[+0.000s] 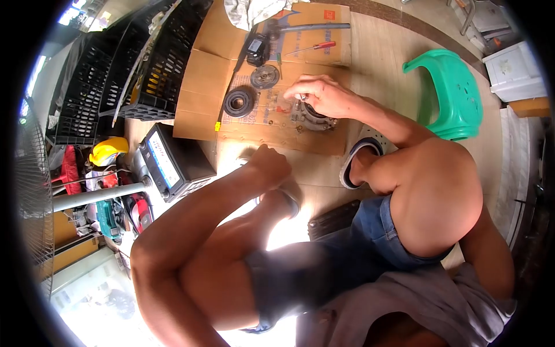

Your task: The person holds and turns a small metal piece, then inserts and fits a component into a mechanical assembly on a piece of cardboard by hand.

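Note:
My right hand (324,95) is over a round metal part (317,120) on the cardboard sheet (196,98). Its thumb and fingers are pinched together near a small dark item too tiny to name. To the left of that hand lie a black ring-shaped part (238,102) and a grey metal disc (265,76). My left hand (270,166) is curled near my knee, just off the cardboard's near edge, and whatever its fingers may hold is hidden. A red-handled screwdriver (325,45) and a black power tool (257,50) rest farther back on the cardboard.
A green plastic stool (451,95) stands at the right. Black crates (159,75), a boxed battery (167,162) and a fan (34,191) are at the left. A grey bar (318,26) and a white cloth (248,11) lie at the back.

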A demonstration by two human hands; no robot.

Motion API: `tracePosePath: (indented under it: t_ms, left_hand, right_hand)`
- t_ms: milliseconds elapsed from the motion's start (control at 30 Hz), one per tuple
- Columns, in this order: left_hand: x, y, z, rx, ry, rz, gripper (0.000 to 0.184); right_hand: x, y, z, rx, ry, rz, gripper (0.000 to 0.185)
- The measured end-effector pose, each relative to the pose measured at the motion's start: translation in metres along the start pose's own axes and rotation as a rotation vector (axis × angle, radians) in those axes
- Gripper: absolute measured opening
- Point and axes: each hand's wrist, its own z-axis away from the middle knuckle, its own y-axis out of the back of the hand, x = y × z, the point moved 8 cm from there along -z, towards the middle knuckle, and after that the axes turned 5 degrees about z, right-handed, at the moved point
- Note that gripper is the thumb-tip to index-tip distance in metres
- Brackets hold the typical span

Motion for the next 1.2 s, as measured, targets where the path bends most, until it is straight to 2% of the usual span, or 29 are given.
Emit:
tracePosePath:
  t_ms: [67, 267, 300, 367, 833, 1100, 1200]
  left_hand:
    - [-0.004, -0.002, -0.001, 0.049, 0.016, 0.049, 0.017]
    - [-0.004, -0.013, -0.004, -0.03, 0.018, 0.073, 0.016]
    - [-0.004, -0.012, -0.004, 0.014, 0.012, 0.079, 0.014]
    - [-0.006, -0.006, -0.004, 0.106, 0.002, 0.09, 0.013]
    - [-0.001, 0.011, 0.0, 0.064, -0.002, 0.093, 0.015]
    - [-0.001, 0.008, -0.001, 0.088, -0.026, 0.083, 0.016]
    - [-0.001, 0.009, 0.0, 0.058, -0.004, 0.077, 0.015]
  right_hand:
    - [0.002, 0.006, 0.001, 0.072, -0.026, 0.022, 0.041]
    - [-0.009, 0.033, -0.003, 0.277, 0.09, 0.013, 0.041]
    - [-0.007, 0.036, -0.003, 0.317, 0.105, 0.05, 0.04]
    - [-0.002, 0.037, -0.002, 0.311, 0.061, 0.103, 0.039]
    - [0.025, 0.031, 0.0, 0.346, -0.102, 0.165, 0.035]
    - [0.026, 0.022, -0.005, 0.326, -0.091, 0.195, 0.039]
    - [0.029, 0.02, -0.009, 0.284, -0.015, 0.225, 0.041]
